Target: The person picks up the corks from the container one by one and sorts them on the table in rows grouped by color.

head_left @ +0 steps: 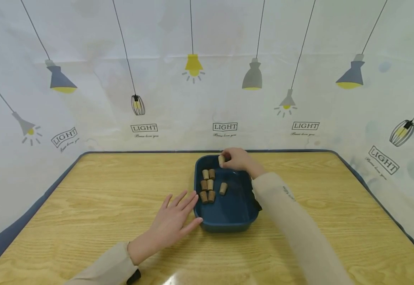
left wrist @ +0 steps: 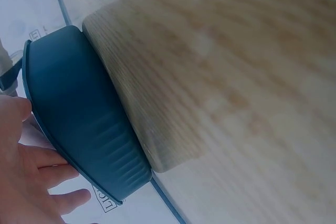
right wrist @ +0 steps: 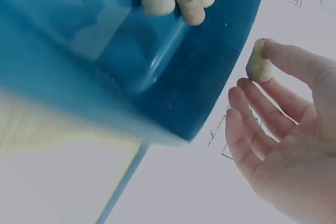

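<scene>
A dark blue basin (head_left: 228,215) stands on the table with several tapered corks (head_left: 210,185) inside, most grouped in pairs along its left side. One lone cork (head_left: 223,189) lies tilted to the right of that group. Over the basin's far end my right hand (head_left: 240,160) pinches a light cork (right wrist: 258,61) between thumb and index finger; its other fingers curve loosely. My left hand (head_left: 171,223) has its fingers spread, with fingertips touching the basin's left rim. In the left wrist view, that hand (left wrist: 31,166) rests along the rim.
The wooden table (head_left: 121,190) has a dark blue border at its back edge. Behind it hangs a pale backdrop (head_left: 178,103) printed with lamps and the word LIGHT. A black item (head_left: 257,201) shows at the basin's right side, partly hidden by the right sleeve (head_left: 285,209).
</scene>
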{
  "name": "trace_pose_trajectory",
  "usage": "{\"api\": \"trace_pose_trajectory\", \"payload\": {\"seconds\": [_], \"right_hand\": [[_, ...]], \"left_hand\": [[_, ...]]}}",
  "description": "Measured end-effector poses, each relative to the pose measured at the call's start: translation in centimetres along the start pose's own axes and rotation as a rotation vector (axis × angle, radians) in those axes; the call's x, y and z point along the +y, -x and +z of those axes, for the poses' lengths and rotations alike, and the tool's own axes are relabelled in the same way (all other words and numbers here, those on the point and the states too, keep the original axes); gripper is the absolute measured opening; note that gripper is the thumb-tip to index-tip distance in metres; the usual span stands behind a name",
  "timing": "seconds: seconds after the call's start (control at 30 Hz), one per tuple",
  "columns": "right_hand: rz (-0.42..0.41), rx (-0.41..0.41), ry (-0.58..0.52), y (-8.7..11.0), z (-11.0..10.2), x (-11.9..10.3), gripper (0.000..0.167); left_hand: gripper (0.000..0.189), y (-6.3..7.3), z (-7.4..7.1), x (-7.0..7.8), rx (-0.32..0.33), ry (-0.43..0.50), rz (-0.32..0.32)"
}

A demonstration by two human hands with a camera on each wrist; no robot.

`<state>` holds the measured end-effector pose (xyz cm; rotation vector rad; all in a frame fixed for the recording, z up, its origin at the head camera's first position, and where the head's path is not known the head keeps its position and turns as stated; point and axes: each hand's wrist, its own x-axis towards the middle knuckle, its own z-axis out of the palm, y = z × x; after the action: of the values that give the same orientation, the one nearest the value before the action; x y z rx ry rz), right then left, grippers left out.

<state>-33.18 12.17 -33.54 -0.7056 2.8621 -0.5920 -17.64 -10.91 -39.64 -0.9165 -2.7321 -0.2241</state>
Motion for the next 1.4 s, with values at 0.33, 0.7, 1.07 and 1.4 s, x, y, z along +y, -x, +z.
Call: {"api": "trace_pose_trajectory", "payload": {"seconds": [0.33,0.7,1.07,1.4], "right_hand": [[-0.034,0.010,0.038,2.2,-1.7,1.6,0.041],[-0.145,0.083,0.020,5.1,-2.7,4.4,0.040],[-0.190,0.097,-0.023,7.7,-3.1,6.5,0.038],[-0.163,0.076,0.011,8.9,-2.2,8.8,0.038]], "left_hand": [[0.062,0.1,-0.1,0.1,-0.001,0.008,-0.005],[0.062,0.1,0.0,-0.1,0.001,0.013,0.000],[0.062,0.0,0.3,-0.1,0.038,-0.006,0.011],[0.062,0.0,0.3,-0.1,0.042,-0.023,0.014]]}}
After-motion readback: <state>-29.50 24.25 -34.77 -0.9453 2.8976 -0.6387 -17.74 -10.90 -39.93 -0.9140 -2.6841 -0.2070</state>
